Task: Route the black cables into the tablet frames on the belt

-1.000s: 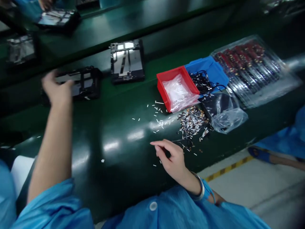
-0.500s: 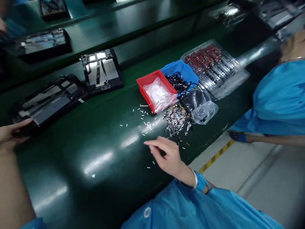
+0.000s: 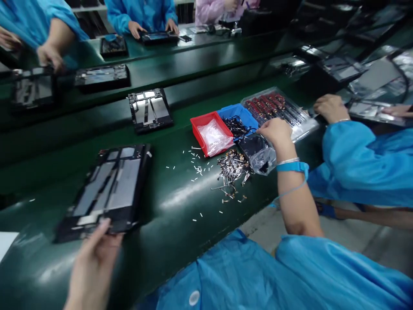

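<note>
At the lower left, my left hand (image 3: 100, 245) grips the near edge of an opened tablet (image 3: 112, 185), thumb on top. Its grey inner plates and dark ribbon cables face up, and the picture is slightly blurred there. My right hand (image 3: 276, 130), with a blue wrist strap, is over the right corner of the blue bin (image 3: 253, 118) full of black cables (image 3: 237, 125), just above a black plastic bag (image 3: 254, 148). Its fingers are drawn together; what they hold, if anything, is hidden. Beside the bag lies a heap of small metallic connector pieces (image 3: 232, 165).
A red bin (image 3: 196, 129) holds a clear bag; tiny white strips (image 3: 198, 168) are scattered before it. Behind the bins lies a clear tray (image 3: 274, 97) of red circuit boards. Another opened tablet (image 3: 150, 110) rests further back. Co-workers' hands (image 3: 332, 107) work at the right and across the bench.
My left hand has brought the tablet nearer and turned it. My right hand has gone from above the bench front to the blue bin's corner. The view has tilted up, showing co-workers opposite.
</note>
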A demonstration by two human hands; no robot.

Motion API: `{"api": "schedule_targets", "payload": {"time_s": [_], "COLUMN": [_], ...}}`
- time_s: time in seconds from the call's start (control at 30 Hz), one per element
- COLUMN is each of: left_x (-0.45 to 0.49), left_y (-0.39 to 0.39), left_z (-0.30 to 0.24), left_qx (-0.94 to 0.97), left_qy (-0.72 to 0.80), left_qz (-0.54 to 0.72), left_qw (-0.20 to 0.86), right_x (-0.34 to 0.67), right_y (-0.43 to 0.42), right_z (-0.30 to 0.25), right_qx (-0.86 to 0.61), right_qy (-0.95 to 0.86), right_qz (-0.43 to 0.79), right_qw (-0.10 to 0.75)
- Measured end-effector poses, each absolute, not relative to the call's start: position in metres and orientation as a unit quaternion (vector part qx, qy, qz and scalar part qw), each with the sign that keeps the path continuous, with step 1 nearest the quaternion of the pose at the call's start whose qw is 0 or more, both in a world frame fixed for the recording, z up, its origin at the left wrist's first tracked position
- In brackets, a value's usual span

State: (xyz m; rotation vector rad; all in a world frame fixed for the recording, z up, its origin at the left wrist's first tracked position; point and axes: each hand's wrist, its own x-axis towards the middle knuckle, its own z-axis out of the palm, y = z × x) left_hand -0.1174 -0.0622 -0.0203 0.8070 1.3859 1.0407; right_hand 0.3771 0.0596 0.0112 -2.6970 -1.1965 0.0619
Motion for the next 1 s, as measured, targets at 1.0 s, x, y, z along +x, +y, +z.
{"api": "schedule_targets", "payload": {"time_s": [1.0], "left_x": [0.013], "left_y": [-0.025], "left_z": [-0.007], "left_qx": [0.571], "left_qy": [0.402], "left_qz": [0.382], "left_qw": [0.605], "right_x": [0.161], "right_y": [-0.031], "right_z": [-0.001], "right_qx": [-0.569], "right_qy": [-0.579], "right_qz": [0.258], "right_qw": [0.524]}}
